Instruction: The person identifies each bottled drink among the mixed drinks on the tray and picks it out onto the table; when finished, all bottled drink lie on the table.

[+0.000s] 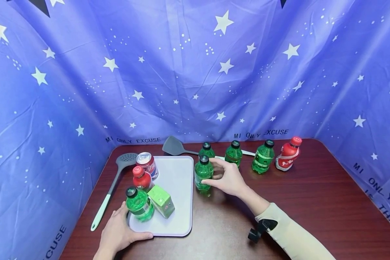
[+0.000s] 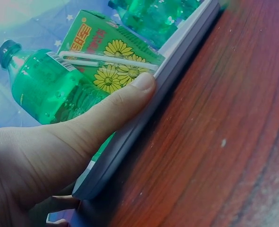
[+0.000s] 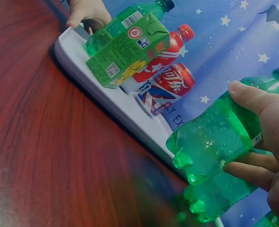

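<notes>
My right hand [image 1: 229,178] grips a green soda bottle [image 1: 203,177] with a black cap, thumb on one side and fingers on the other, just right of the tray. In the right wrist view that bottle [image 3: 215,137] shows its ridged base close over the table. At the near left corner of the pale tray [image 1: 178,202], my left hand [image 1: 118,229] holds the edge, its thumb along the front rim. The tray carries another green bottle [image 1: 139,207], a green drink carton [image 1: 162,202], a red bottle [image 1: 142,179] and a cola can [image 1: 147,164].
Behind the held bottle stands a green bottle [image 1: 206,148]; two more, a middle one [image 1: 233,155] and a right one [image 1: 263,159], stand beside a red-and-white bottle [image 1: 286,155]. A slotted turner [image 1: 112,187] lies left of the tray, a grey spatula [image 1: 173,146] behind. A starry curtain [image 1: 195,72] encloses the table.
</notes>
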